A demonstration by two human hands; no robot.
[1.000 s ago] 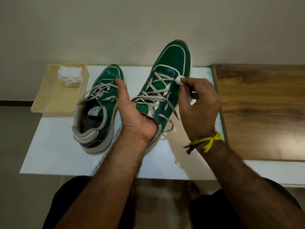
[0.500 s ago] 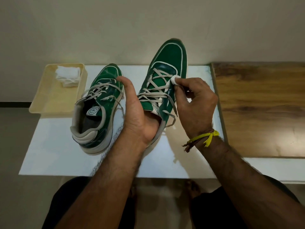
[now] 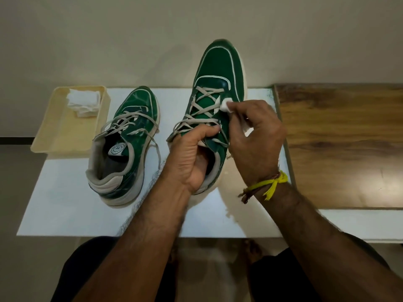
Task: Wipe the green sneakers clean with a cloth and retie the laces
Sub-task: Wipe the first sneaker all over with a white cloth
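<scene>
I see the raised green sneaker (image 3: 220,68) at centre, toe toward 12 o'clock, heel hidden behind my left hand (image 3: 188,158), whose fingers curl into the collar and grip it. At 3 o'clock of its laces (image 3: 204,105), my right hand (image 3: 255,140) pinches a white cloth (image 3: 225,105) against the upper; most of the cloth is buried in the fingers. The second sneaker (image 3: 130,136) rests on the white counter (image 3: 54,203) at 9 o'clock, laces loose. Beyond it, a beige tray (image 3: 54,136) holds folded cloths (image 3: 84,102).
</scene>
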